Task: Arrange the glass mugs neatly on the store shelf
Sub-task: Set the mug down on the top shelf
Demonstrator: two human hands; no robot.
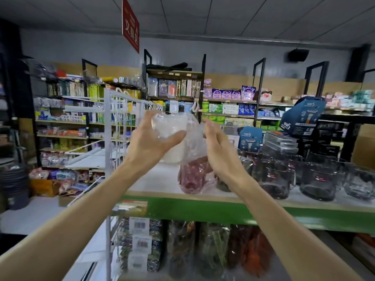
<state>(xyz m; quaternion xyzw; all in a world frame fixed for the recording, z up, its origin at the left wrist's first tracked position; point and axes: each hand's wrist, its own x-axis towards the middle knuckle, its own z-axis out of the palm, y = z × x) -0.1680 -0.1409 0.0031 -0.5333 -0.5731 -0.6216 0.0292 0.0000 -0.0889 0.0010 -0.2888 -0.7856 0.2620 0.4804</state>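
Note:
My left hand (149, 138) grips a glass mug (171, 126) that lies tilted on its side, raised above the shelf (158, 183). The mug is partly inside a clear plastic bag (194, 142). My right hand (219, 149) pinches the bag's edge to the right of the mug. The bag hangs down over a wrapped mug (191, 177) with a reddish look that stands on the shelf. To the right, several bare glass mugs (316, 183) stand in rough rows on the same shelf.
The shelf has a green front edge (223, 211). Bagged goods (203, 250) fill the level below. A white wire rack (109, 126) stands at the left. Blue and black boxes (304, 118) sit behind the mugs. Aisles of goods fill the back.

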